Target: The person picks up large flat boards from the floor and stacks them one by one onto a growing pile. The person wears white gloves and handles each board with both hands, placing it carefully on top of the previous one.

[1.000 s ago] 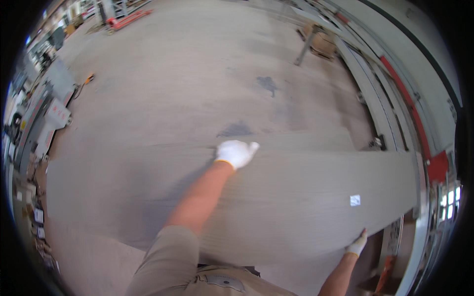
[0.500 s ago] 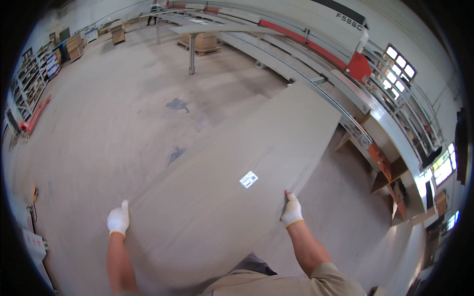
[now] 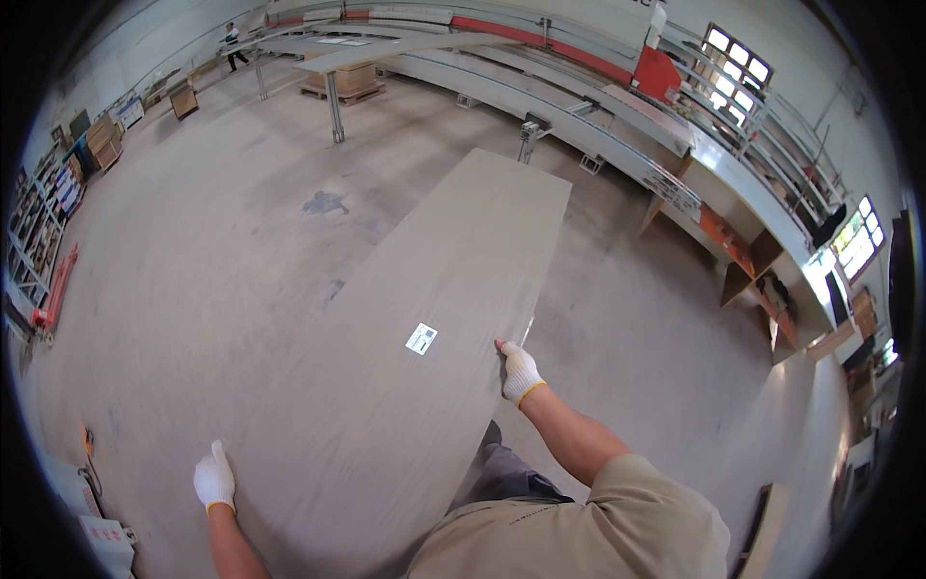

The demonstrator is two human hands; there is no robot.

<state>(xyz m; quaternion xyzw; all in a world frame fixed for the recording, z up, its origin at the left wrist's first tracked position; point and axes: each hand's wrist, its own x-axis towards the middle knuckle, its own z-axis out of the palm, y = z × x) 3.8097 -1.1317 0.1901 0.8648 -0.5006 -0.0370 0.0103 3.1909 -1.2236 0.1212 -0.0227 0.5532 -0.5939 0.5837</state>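
1. A long, flat grey-brown panel [image 3: 405,386] with a faint wood grain runs from the person's body out over the concrete floor [image 3: 193,251], its far end toward a grey conveyor line [image 3: 579,116]

2. The left hand [image 3: 214,478], in a white glove, is closed over the panel's left long edge near the person; the right hand [image 3: 520,372], also gloved, grips the opposite long edge a little farther forward

3. Judged by its length and width, the panel is likely heavy and awkward instead of delicate; it looks stiff, with no sag showing along its run

4. The face looks smooth, so it may slip in cloth gloves; the edges give the surer hold, fingers wrapped under and thumbs on top

5. A hold on both long edges, hands well apart as here, should steady it against twisting; the far end is unsupported by any hand and will swing wide when turned

6. The corners and thin edges seem the parts most open to knocks; a small white label [image 3: 421,339] sits on the face near the right hand
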